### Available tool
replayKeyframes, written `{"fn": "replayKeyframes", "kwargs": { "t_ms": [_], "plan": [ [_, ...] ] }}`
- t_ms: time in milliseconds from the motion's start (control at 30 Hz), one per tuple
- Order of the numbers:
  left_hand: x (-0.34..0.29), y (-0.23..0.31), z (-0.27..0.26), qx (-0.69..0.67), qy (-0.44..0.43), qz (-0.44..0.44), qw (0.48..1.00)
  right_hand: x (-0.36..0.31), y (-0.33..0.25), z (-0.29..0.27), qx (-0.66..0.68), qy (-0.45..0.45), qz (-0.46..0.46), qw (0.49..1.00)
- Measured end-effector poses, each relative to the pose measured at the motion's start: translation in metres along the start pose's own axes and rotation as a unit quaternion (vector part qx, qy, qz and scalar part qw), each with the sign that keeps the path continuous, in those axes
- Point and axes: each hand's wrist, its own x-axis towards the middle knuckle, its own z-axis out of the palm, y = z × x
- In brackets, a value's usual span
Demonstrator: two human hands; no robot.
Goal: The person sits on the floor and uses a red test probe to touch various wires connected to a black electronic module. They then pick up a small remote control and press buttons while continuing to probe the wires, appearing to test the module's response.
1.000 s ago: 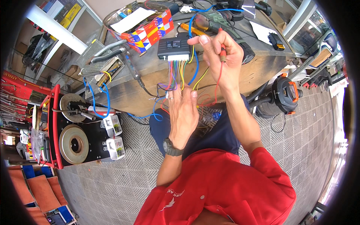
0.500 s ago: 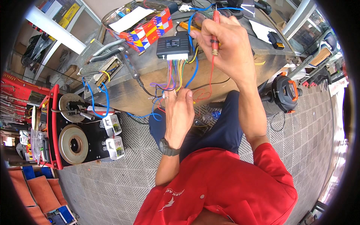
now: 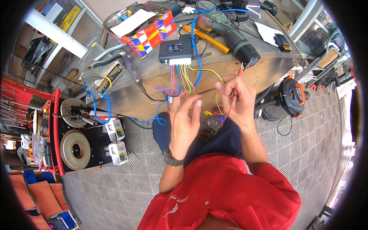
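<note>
Likely testing: your right hand (image 3: 241, 108) pinches yellow wire (image 3: 205, 69) and red test probe (image 3: 240, 72), left hand (image 3: 182, 124), grip unclear, at harness (image 3: 184, 76); next needs tip contact.

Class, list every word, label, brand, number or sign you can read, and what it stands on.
Red shirt: white lettering beside a white emblem; wording not copied here.
Black-and-orange machine: pale lettering; not copied here.
Black module: label print too small to read.
Patterned box: small markings, too small to read.
</note>
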Motion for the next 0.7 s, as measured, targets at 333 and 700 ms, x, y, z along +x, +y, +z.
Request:
{"fn": "replayKeyframes", "kwargs": {
  "t_ms": [333, 700],
  "plan": [
    [-0.027, 0.043, -0.003, -0.157, 0.071, -0.050, 0.984, -0.022, -0.014, -0.027, 0.049, -0.100, 0.041, 0.993],
    [0.006, 0.027, 0.029, -0.474, 0.034, -0.169, 0.863, -0.038, -0.006, -0.045, 0.097, -0.175, 0.059, 0.978]
  ]
}}
